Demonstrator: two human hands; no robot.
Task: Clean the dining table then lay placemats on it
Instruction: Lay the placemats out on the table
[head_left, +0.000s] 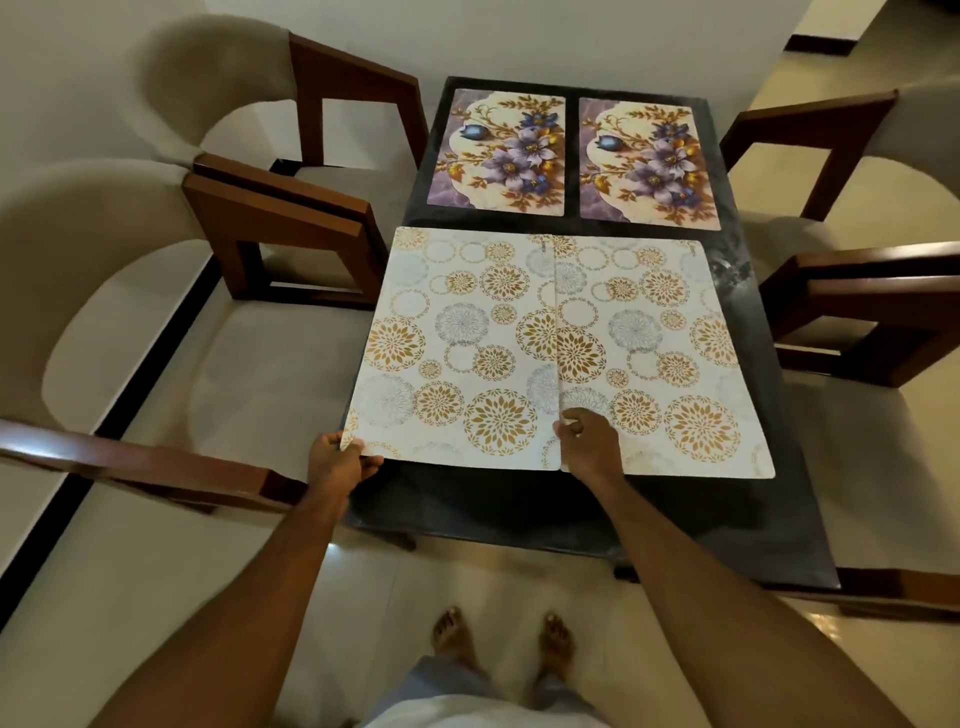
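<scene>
While reaching forward over the near edge of the dark dining table (483, 514), left hand (336, 464) pinching the near-left corner of the left gold-circle placemat (457, 353); right hand (589, 441) curled, knuckles down near the seam beside the right gold-circle placemat (660, 358). Beyond, two floral placemats (498, 150) flat, side by side.
</scene>
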